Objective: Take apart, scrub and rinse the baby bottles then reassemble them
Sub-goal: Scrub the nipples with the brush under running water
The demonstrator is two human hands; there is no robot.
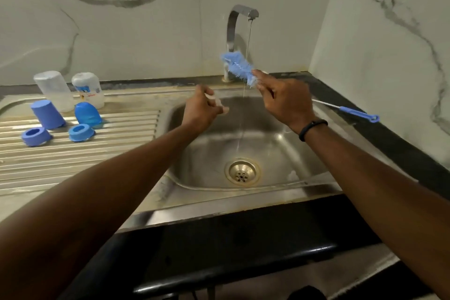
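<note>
Drainboard, far left: two clear bottles (54, 90) (89, 89) standing upside down at the back, side by side. In front of them two blue caps (48, 114) (87, 114), also inverted, and nearest the table edge two blue screw rings (36, 136) (81, 132). All pieces stand apart from one another, or nearly so.

Left hand (203, 111): over the left rim of the sink (287, 151), fingers curled, grip closed on a small pale translucent piece (220, 105), probably a teat; blurred.

Tap (239, 27): thin stream running into the basin, falling between the two hands.

Right hand (283, 100): raised over the basin, grip closed on the stem of a blue bottle brush (237, 67), bristle head up beside the stream; forefinger stretched along it.

Right table edge: a thin blue-handled brush (350, 111) lying on the dark ledge beside the sink. Basin floor open around the drain (241, 171).
</note>
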